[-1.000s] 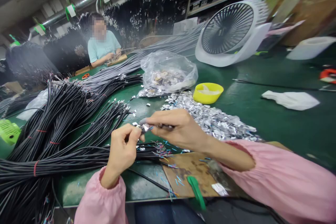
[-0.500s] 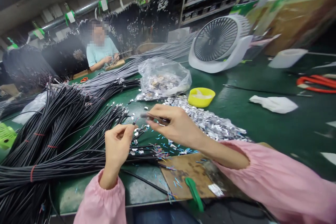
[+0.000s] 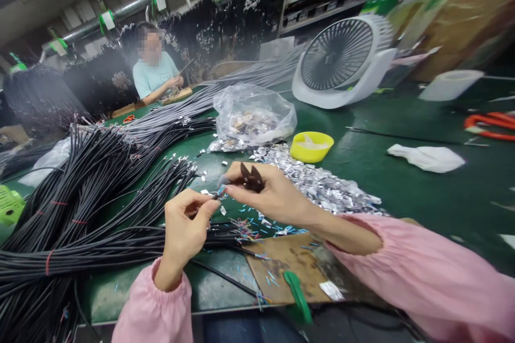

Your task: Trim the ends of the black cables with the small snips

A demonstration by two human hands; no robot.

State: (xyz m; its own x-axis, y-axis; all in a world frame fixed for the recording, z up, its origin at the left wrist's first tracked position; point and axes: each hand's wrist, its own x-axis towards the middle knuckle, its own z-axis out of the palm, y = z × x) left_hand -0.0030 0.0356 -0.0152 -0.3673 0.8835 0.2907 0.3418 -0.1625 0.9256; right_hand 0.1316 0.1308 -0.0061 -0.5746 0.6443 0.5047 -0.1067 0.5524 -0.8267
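Note:
My left hand (image 3: 185, 228) is closed in a pinch on the stripped end of a black cable (image 3: 225, 236) that runs off to the left. My right hand (image 3: 270, 193) grips small dark cutters (image 3: 250, 177), jaws pointing up, and its fingertips meet the cable tip beside my left thumb. Both hands hover over the green table (image 3: 402, 182), just left of a heap of silver foil pieces (image 3: 322, 185). Coloured wire snippets (image 3: 249, 228) lie under the hands. Bundles of black cables (image 3: 92, 198) spread out to the left.
A clear bag of parts (image 3: 253, 118), a yellow dish (image 3: 311, 146) and a white fan (image 3: 341, 61) stand behind the foil. A brown cardboard sheet (image 3: 293, 265) with a green tool (image 3: 298, 295) lies at the front edge. Another person (image 3: 155, 72) works at the far side. White cloth (image 3: 428, 156) lies right.
My right hand has turned so the cutter jaws now point up, and its fingertips have come back to the cable tip at my left thumb.

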